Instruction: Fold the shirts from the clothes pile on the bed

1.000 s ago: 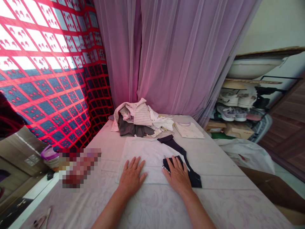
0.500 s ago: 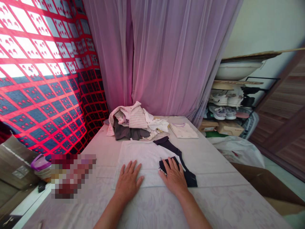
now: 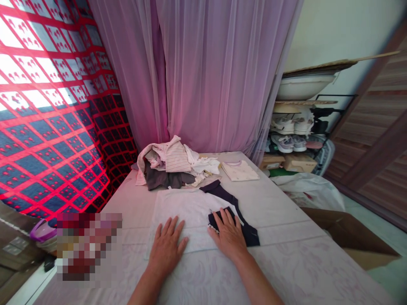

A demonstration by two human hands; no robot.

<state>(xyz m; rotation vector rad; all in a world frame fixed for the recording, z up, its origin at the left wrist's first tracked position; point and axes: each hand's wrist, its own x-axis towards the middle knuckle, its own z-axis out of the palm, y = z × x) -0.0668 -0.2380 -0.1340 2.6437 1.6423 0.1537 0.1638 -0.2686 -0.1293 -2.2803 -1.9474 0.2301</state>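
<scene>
A white garment (image 3: 178, 203) with navy parts, its kind not certain but much like a small shirt, lies spread flat on the bed-like surface. My left hand (image 3: 165, 245) rests palm down on its lower left part, fingers spread. On the right side, my right hand (image 3: 229, 235) lies flat over a folded navy piece (image 3: 216, 220) with a pale scalloped edge, which the fingers partly cover. A navy band (image 3: 235, 203) runs down the garment's right edge. Neither hand grasps the cloth.
Behind the garment is a heap of clothes (image 3: 171, 159), beside a folded cream shirt (image 3: 241, 170). Purple curtains (image 3: 203, 76) hang at the back. To the right stand a shoe rack (image 3: 288, 127) and an open cardboard box (image 3: 349, 237). A blurred patch (image 3: 87, 248) covers something at left.
The view has turned slightly to the right, so the scene sits further left. Both hands stay flat on the garment, in nearly the same places.
</scene>
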